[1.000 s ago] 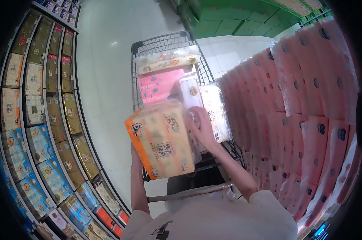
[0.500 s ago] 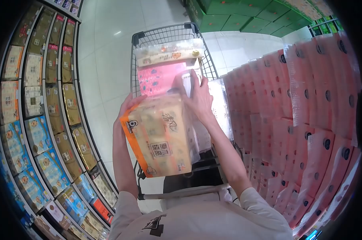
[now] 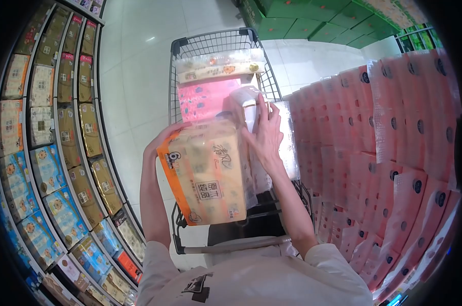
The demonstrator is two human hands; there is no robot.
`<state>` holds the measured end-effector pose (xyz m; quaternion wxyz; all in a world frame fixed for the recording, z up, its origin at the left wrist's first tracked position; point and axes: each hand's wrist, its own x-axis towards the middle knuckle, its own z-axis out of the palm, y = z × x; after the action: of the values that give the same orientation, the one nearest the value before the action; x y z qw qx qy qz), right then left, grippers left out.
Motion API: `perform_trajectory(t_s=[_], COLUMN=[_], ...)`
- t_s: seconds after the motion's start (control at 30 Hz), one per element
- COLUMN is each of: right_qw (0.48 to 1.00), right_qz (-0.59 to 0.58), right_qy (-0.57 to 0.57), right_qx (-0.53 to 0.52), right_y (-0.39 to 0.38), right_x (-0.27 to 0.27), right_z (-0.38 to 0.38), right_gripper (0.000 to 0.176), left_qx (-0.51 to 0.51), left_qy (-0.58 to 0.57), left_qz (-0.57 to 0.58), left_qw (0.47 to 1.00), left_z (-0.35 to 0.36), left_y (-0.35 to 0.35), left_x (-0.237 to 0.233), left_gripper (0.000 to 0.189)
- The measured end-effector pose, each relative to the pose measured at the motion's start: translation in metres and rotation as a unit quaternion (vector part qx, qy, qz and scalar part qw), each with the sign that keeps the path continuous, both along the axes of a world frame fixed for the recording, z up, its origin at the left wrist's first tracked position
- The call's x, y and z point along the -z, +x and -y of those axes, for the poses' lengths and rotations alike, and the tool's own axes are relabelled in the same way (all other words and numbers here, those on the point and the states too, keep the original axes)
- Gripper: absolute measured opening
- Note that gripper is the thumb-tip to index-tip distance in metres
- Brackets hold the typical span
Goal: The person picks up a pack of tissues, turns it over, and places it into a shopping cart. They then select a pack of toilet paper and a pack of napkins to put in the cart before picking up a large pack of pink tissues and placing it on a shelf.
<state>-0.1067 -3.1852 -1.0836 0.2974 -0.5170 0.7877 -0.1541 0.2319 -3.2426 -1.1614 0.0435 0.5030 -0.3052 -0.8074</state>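
Observation:
A large beige-and-orange tissue pack [image 3: 210,173] sits over the near part of a shopping cart [image 3: 236,250]. My left hand [image 3: 164,138] grips its left far edge, fingers partly behind it. My right hand [image 3: 265,131] is bent around a white plastic-wrapped pack [image 3: 248,109] just right of the tissue pack; its thumb is low, near the tissue pack's side. Farther in, a pink pack [image 3: 208,99] lies in the cart, with a cream long pack [image 3: 220,71] across the far end. Another white wrapped pack [image 3: 287,140] stands along the cart's right side.
Shelves of tissue packs [image 3: 50,168] curve along the left. A tall stack of pink wrapped packs [image 3: 363,153] rises close on the right. Green boxes [image 3: 302,20] stand beyond the cart at the upper right. Pale tiled floor [image 3: 134,76] shows between the cart and the left shelves.
My right hand has shifted slightly right and towards me, and the white pack's top now shows more. The tissue pack has turned a little. My left hand keeps its hold.

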Motion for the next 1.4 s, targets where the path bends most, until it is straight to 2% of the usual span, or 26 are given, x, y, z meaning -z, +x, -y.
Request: perform_trajectory(t_s=[0.17, 0.27, 0.33, 0.4, 0.47, 0.53, 0.57, 0.67, 0.8, 0.87, 1.0, 1.07, 1.2, 1.3, 1.4], right_qw=[0.999, 0.998, 0.999, 0.994, 0.995, 0.956, 0.954, 0.878, 0.800, 0.773, 0.735, 0.749, 0.779, 0.806, 0.829], right_qz=[-0.003, 0.003, -0.008, -0.019, 0.074, 0.263, 0.271, 0.417, 0.507, 0.529, 0.589, 0.576, 0.541, 0.513, 0.485], right_qy=[0.031, 0.033, -0.007, -0.053, -0.009, 0.122, 0.126, 0.223, 0.292, 0.320, 0.303, 0.298, 0.292, 0.277, 0.267], right_qx=[-0.032, -0.044, -0.042, -0.099, -0.072, 0.038, 0.039, 0.071, 0.132, 0.144, 0.144, 0.135, 0.119, 0.099, 0.083], right_y=[0.006, 0.007, 0.006, -0.010, -0.025, -0.042, -0.051, -0.062, -0.046, -0.041, -0.042, -0.038, -0.027, -0.022, -0.019], right_x=[0.015, 0.016, 0.027, 0.035, 0.044, 0.056, 0.080, 0.129, 0.090, 0.073, 0.147, 0.164, 0.195, 0.193, 0.185], right_z=[0.013, 0.024, 0.026, 0.036, 0.050, 0.076, 0.081, 0.099, 0.117, 0.119, 0.113, 0.115, 0.131, 0.145, 0.157], right_gripper=[0.097, 0.090, 0.085, 0.079, 0.075, 0.075, 0.079, 0.072, 0.064, 0.062, 0.057, 0.056, 0.057, 0.059, 0.061], left_qx=[0.073, 0.161, 0.117, 0.060, -0.010, 0.027, 0.045, 0.014, 0.048, 0.029, -0.041, -0.091, -0.075, -0.060, -0.111], left_qy=[0.080, 0.010, -0.046, -0.070, -0.056, -0.097, -0.117, -0.058, -0.135, -0.139, -0.132, -0.127, -0.159, -0.145, -0.093], left_qz=[0.096, 0.119, 0.152, 0.143, 0.095, 0.121, 0.135, 0.130, 0.140, 0.152, 0.175, 0.180, 0.172, 0.217, 0.166], left_qw=[0.989, 0.980, 0.980, 0.985, 0.994, 0.988, 0.983, 0.990, 0.980, 0.978, 0.975, 0.971, 0.969, 0.963, 0.975], left_z=[0.029, 0.033, 0.030, 0.032, 0.036, 0.038, 0.038, 0.038, 0.032, 0.029, 0.033, 0.034, 0.049, 0.067, 0.081], left_y=[-0.023, -0.024, -0.031, -0.045, -0.059, -0.055, -0.053, -0.039, -0.027, -0.026, -0.040, -0.045, -0.046, -0.052, -0.055], left_x=[-0.022, 0.003, 0.009, 0.007, -0.014, 0.012, 0.030, 0.084, 0.119, 0.130, 0.111, 0.104, 0.116, 0.110, 0.114], left_gripper=[0.060, 0.069, 0.072, 0.077, 0.082, 0.087, 0.090, 0.097, 0.105, 0.107, 0.104, 0.097, 0.095, 0.091, 0.091])
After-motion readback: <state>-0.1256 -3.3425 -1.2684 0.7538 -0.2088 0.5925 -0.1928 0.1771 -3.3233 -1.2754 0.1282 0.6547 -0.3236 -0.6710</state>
